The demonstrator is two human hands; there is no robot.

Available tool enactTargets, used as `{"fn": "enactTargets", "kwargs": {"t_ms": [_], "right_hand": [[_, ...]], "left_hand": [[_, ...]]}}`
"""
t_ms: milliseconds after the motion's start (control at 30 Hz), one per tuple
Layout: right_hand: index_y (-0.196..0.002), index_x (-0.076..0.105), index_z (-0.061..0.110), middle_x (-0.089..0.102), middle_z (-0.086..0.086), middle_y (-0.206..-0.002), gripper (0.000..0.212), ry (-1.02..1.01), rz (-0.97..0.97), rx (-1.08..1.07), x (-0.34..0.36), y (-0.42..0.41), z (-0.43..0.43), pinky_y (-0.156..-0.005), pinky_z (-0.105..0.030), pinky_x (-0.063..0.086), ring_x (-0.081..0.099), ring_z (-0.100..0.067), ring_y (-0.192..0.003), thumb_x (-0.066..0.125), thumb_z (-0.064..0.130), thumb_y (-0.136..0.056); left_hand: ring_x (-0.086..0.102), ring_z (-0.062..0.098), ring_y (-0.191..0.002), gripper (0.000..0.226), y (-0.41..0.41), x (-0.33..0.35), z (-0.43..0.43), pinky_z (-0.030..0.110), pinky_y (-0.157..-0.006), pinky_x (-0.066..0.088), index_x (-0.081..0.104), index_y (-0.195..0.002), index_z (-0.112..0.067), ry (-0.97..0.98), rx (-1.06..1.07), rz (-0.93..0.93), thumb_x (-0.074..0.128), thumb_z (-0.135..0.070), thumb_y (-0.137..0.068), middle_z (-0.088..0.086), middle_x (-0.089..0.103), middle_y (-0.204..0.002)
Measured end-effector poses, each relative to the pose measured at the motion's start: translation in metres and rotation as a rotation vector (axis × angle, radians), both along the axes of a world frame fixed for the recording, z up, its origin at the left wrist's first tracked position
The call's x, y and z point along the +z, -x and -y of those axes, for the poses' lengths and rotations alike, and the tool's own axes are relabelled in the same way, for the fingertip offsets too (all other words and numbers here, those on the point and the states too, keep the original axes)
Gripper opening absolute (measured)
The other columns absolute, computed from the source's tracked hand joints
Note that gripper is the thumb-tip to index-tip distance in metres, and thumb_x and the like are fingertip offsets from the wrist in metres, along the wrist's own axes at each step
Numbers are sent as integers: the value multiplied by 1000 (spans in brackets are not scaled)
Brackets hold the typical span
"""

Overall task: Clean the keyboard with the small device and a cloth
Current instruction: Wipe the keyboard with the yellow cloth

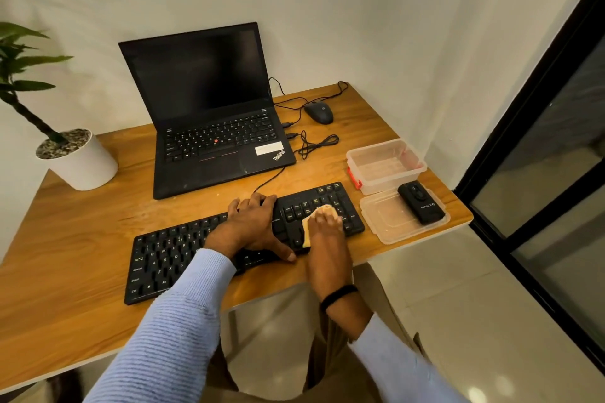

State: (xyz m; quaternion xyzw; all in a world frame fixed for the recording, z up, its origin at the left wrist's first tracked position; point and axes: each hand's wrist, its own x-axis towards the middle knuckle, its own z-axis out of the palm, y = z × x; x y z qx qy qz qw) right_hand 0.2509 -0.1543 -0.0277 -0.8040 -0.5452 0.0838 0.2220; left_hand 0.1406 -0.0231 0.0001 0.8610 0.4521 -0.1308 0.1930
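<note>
At the far left of the wooden desk (82,239) I see a potted plant (75,157) in a white pot, and beside it an open black laptop (209,108) with a dark screen. In front of the laptop the black keyboard (163,258) lies slanted near the desk's front edge. My left hand (252,226) rests flat across its middle, fingers spread over the far edge and thumb at the near edge, bracing it rather than gripping. Just to the right, my right hand (325,222) presses a yellowish cloth (307,232) down on the keys left of the number pad, fingers laid together on top; I cannot tell whether any of them pinch the fabric. A black band circles that wrist. Behind these sits a wired mouse (319,112). At the right edge stands a clear plastic box (386,165) with a red clasp, and nearer me its lid (389,222) carries the small black device (422,203), untouched.
</note>
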Motion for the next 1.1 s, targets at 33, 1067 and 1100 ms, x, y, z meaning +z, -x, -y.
{"fn": "enactTargets", "kwargs": {"t_ms": [33, 1067, 1100], "right_hand": [[-133, 53, 8, 51, -15, -138, 48, -19, -52, 71, 2, 4, 5, -112, -39, 32, 43, -30, -131, 59, 4, -85], [-139, 46, 15, 42, -5, -148, 51, 0, -58, -4, 11, -7, -15, -121, -30, 7, 30, -18, -141, 54, 3, -90], [-139, 46, 13, 42, -7, -147, 48, 45, -45, 48, 14, -3, -12, -120, -29, 8, 31, -20, -140, 52, 6, -92]], "left_hand": [[21, 30, -147, 136, 0, -1, -1, 55, -122, -5, 12, -157, -26, -20, -5, 5, 82, -74, -52, 5, 23, -158], [13, 28, -150, 137, 5, -8, -1, 54, -123, -7, 4, -159, -28, 0, 9, 54, 81, -74, -54, 3, 16, -161], [13, 28, -150, 138, 6, -9, -1, 54, -123, -6, 4, -159, -28, 0, 9, 54, 80, -75, -54, 3, 16, -161]]}}
